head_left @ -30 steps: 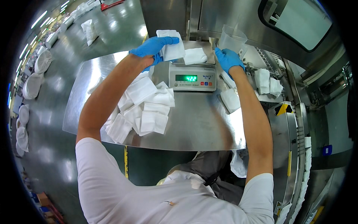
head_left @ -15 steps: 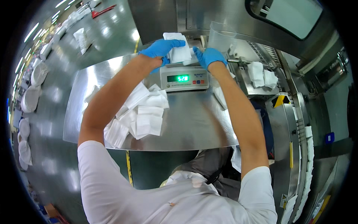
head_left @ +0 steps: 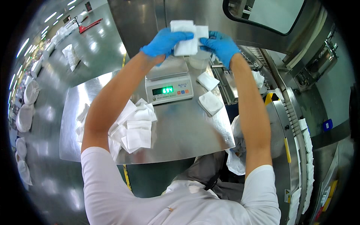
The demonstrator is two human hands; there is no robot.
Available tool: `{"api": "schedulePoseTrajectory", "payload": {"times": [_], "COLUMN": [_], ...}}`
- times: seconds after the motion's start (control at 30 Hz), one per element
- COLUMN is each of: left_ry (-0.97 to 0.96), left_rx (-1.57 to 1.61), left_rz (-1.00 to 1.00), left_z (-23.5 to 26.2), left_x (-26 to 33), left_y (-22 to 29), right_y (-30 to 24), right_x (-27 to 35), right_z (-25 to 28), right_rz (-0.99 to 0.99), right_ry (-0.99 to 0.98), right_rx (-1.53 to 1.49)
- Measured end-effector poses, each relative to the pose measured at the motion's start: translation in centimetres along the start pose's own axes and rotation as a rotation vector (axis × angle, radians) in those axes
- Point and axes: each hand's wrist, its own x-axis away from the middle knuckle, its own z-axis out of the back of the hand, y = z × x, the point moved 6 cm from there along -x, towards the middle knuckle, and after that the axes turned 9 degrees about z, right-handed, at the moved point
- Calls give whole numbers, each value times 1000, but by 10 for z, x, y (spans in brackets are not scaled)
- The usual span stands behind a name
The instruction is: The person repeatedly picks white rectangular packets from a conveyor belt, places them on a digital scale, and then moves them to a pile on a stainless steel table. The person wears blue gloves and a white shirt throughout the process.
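My left hand (head_left: pixel 165 42), in a blue glove, grips a stack of white folded wipes (head_left: pixel 184 45) held up above and behind the scale. My gloved right hand (head_left: pixel 222 47) pinches another white folded piece (head_left: pixel 203 34) against the stack's right side. Below them stands an electronic scale (head_left: pixel 171 88) with a lit green display; its steel pan (head_left: pixel 168 68) bears nothing that I can see. A loose pile of white folded wipes (head_left: pixel 138 129) lies left of the scale, partly behind my left forearm. Two small white stacks (head_left: pixel 207 81) (head_left: pixel 210 102) lie to its right.
The steel table (head_left: pixel 180 131) carries all this. A translucent plastic tub (head_left: pixel 200 62) stands behind the scale. A conveyor machine (head_left: pixel 258 60) runs along the right, with a metal panel (head_left: pixel 195 11) ahead. White bags (head_left: pixel 30 92) sit on the floor far left.
Both hands have risen off the scale with the wipes, and the right hand now meets the left's stack. The scale's reading has changed. The view has shifted, uncovering the pan and right-hand stacks.
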Motion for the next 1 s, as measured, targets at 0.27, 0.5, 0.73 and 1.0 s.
{"api": "schedulePoseTrajectory", "payload": {"times": [0.27,0.5,0.73,1.0], "left_ry": [-75,-73,-387,-490], "left_rx": [-243,-278,-239,-170], "left_rz": [-268,-238,-151,113], "left_z": [9,0,-63,-225], "left_x": [-92,-116,-76,22], "left_y": [49,36,20,-41], "right_y": [-22,8,3,-4], "right_x": [-90,-80,28,264], "right_z": [45,52,83,246], "right_rz": [3,-15,63,-132], "right_ry": [-85,-17,189,668], "right_rx": [668,509,10,51]}}
